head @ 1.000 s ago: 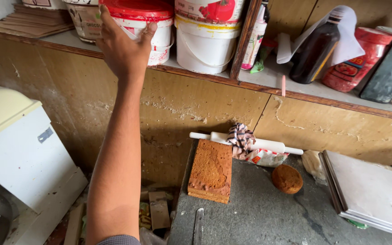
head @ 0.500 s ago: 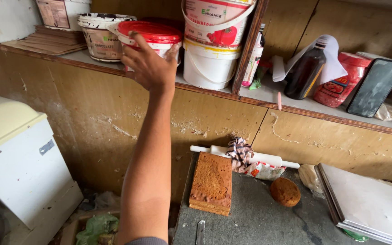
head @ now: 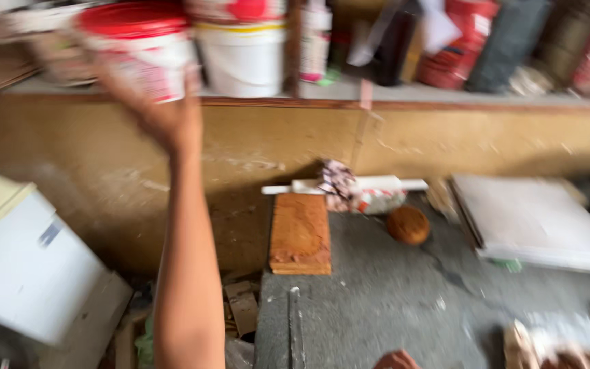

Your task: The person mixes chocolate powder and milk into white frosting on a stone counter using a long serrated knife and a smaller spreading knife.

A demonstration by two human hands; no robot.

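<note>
Soft, even daylight fills the head view, with no glare and only a dull shadow under the shelf [head: 390, 102] edge and behind the brick [head: 300, 234]. Motion blur smears everything, worst along the top, where the raised left hand [head: 165, 113] and the red-lidded bucket [head: 141, 48] lose their outlines. The grey floor [head: 390, 301] is somewhat sharper.

You stand in a workshop or storeroom. A rough wooden shelf [head: 390, 102] runs along a bare board wall, crowded with paint buckets [head: 240, 51], a red-lidded tub [head: 141, 48] and dark bottles [head: 394, 41]. Below it, at the back edge of a dusty grey bench [head: 390, 301], lie a worn wooden block [head: 300, 232], a white pipe [head: 377, 184] and stacked white boards [head: 534, 222].
</note>
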